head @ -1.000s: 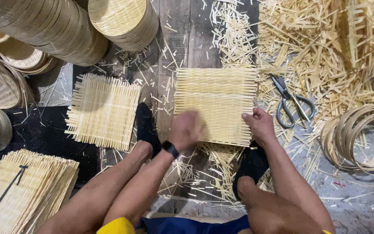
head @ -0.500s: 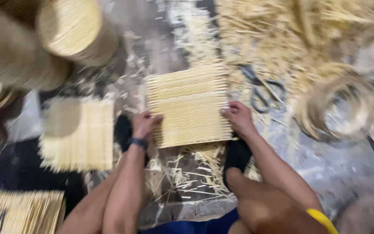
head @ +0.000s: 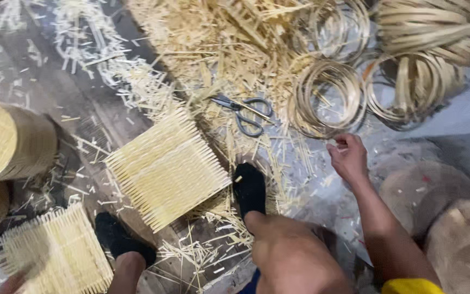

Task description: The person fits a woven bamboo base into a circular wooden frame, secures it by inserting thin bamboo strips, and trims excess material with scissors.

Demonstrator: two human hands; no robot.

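Your right hand is loose and holds nothing, just below the ring pile. Hook one ring by its near edge and lift gently. Your left hand is out of view. The mat lies flat between your feet.

socks: black, both feet, left, right
sleeve: yellow, short, edge at right upper arm
right hand: bare, no glove
forearms, knees: uncovered
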